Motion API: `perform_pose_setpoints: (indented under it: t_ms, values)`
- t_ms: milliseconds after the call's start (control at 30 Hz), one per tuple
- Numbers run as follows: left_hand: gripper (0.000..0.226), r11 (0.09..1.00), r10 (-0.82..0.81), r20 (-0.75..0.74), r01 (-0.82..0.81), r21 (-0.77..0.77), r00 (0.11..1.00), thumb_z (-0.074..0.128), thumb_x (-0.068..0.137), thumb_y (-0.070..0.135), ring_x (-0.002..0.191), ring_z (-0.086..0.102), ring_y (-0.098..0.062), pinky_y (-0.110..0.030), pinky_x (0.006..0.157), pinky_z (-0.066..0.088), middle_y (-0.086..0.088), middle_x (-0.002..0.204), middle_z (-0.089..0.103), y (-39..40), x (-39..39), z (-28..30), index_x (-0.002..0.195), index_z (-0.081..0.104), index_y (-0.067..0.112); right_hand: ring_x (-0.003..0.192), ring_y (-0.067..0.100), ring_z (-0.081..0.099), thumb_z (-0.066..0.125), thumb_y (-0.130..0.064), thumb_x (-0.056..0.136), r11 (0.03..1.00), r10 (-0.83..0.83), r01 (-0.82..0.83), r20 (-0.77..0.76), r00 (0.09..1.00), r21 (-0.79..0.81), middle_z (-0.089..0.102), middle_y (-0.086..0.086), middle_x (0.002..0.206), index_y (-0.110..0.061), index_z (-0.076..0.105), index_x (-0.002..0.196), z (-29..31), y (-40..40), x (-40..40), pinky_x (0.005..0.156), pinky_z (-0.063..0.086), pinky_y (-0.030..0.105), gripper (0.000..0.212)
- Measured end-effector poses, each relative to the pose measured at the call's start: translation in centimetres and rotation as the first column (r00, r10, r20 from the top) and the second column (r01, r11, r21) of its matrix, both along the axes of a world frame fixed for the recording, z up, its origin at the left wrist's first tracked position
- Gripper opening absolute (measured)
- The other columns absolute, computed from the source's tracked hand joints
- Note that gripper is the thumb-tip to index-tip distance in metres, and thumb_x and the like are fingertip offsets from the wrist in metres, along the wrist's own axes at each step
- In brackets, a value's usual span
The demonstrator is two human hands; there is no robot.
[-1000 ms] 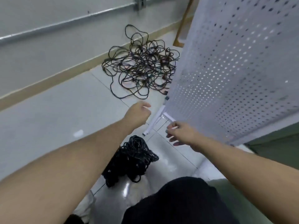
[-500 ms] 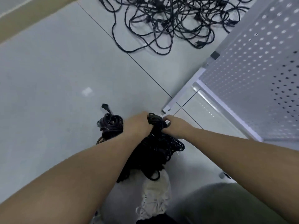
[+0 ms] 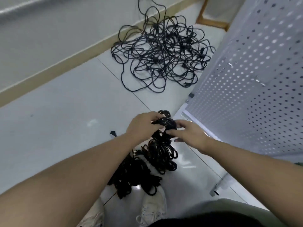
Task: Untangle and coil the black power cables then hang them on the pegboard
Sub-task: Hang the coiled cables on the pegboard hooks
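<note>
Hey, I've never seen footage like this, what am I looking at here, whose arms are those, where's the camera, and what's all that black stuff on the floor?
There is no machine here: the camera sits on a person's head and looks down, so the two bare arms are that person's own. The left hand and the right hand both grip a coiled bundle of black cable, lifted above a heap of coiled cables on the tiled floor by the person's white shoes. Further off, near the wall, lies a loose tangle of black cables, not yet sorted. The white perforated panel on the right is the pegboard, with what look like small metal hooks; no cable hangs on the visible part.
</note>
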State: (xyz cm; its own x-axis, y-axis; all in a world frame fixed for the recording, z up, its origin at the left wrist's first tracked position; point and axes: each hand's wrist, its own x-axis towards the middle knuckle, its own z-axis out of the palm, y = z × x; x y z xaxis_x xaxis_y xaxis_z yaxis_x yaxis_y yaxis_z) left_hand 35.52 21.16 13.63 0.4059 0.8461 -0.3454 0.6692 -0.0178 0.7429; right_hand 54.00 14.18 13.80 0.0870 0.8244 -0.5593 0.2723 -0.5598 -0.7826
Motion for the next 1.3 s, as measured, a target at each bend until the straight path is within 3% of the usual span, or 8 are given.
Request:
perform_pose_setpoints:
  t_ms: [133,233,400,500,700,867,1067,1300]
  values:
    - [0.034,0.997,-0.010,0.245,-0.011,0.083,0.970,0.078,0.088,0.023,0.098,0.064,0.007,-0.021,0.092,0.050,0.026,0.106,0.069,-1.1,0.4,9.5,0.113,0.069,0.044,0.087,0.018,0.073,0.078,-0.023,0.089,0.980,-0.036,0.027,0.042,0.998,0.196,0.068,0.003,0.107,-0.028,0.072,0.110,10.5,-1.7,0.7,0.068,0.062,0.029,0.023]
    - [0.052,0.979,-0.049,0.352,-0.025,0.202,0.935,0.076,0.090,0.021,0.118,0.052,0.007,-0.014,0.098,0.042,0.020,0.130,0.055,-3.0,0.7,16.0,0.129,0.052,0.045,0.086,0.021,0.074,0.075,-0.019,0.091,0.943,-0.055,0.040,0.038,0.998,0.331,0.071,0.004,0.102,-0.031,0.070,0.102,18.6,-3.4,1.3,0.064,0.063,0.034,0.017]
    - [0.033,0.997,0.044,0.621,-0.077,0.026,0.782,0.063,0.100,0.018,0.110,0.067,-0.013,-0.033,0.097,0.055,0.010,0.127,0.068,-6.1,2.0,26.2,0.130,0.058,0.033,0.084,0.019,0.074,0.073,-0.020,0.093,0.848,-0.130,0.087,0.047,0.990,0.523,0.072,0.007,0.106,-0.016,0.070,0.118,30.2,-6.8,3.0,0.065,0.062,0.034,0.025]
    - [0.027,0.996,-0.029,0.669,-0.036,0.084,0.743,0.060,0.103,0.018,0.110,0.071,-0.018,-0.046,0.098,0.057,0.003,0.120,0.074,-7.7,3.2,31.6,0.128,0.065,0.027,0.081,0.020,0.073,0.072,-0.021,0.094,0.775,-0.188,0.144,0.007,0.982,0.615,0.073,0.010,0.107,-0.013,0.070,0.116,35.6,-8.8,3.5,0.068,0.063,0.038,0.024]
    - [0.023,0.971,-0.089,0.731,-0.103,0.214,0.677,0.059,0.104,0.019,0.106,0.071,-0.022,-0.039,0.080,0.061,-0.002,0.116,0.072,-10.0,5.7,41.1,0.123,0.063,0.029,0.077,0.018,0.075,0.076,-0.024,0.091,0.625,-0.254,0.186,-0.028,0.967,0.758,0.074,0.005,0.100,-0.021,0.072,0.108,44.5,-12.2,3.8,0.071,0.064,0.037,0.017]
    - [0.018,0.958,-0.092,0.772,-0.154,0.240,0.629,0.057,0.104,0.019,0.093,0.075,-0.024,-0.045,0.078,0.064,-0.006,0.112,0.072,-10.7,7.1,48.2,0.115,0.064,0.032,0.092,0.015,0.074,0.076,-0.030,0.091,0.452,-0.356,0.043,0.137,0.924,0.891,0.067,-0.003,0.122,-0.022,0.059,0.139,50.9,-12.5,3.9,0.067,0.063,0.031,0.052]
    - [0.025,0.948,-0.104,0.792,-0.182,0.263,0.601,0.055,0.105,0.017,0.080,0.074,-0.011,-0.033,0.067,0.064,-0.001,0.109,0.071,-9.2,10.2,54.1,0.128,0.062,0.025,0.080,0.009,0.075,0.058,-0.025,0.103,0.346,-0.437,-0.021,0.181,0.881,0.938,0.056,-0.009,0.139,-0.026,0.048,0.150,54.4,-11.5,5.6,0.072,0.060,0.021,0.048]
    - [0.018,0.944,-0.137,0.734,-0.138,0.301,0.666,0.057,0.104,0.018,0.095,0.074,-0.019,-0.044,0.081,0.064,0.000,0.109,0.071,-6.2,14.2,55.5,0.120,0.064,0.024,0.123,0.013,0.062,0.053,-0.031,0.100,0.342,-0.565,0.060,0.154,0.810,0.938,0.056,-0.034,0.126,-0.036,0.052,0.144,54.1,-8.2,8.4,0.101,0.054,0.045,0.045]
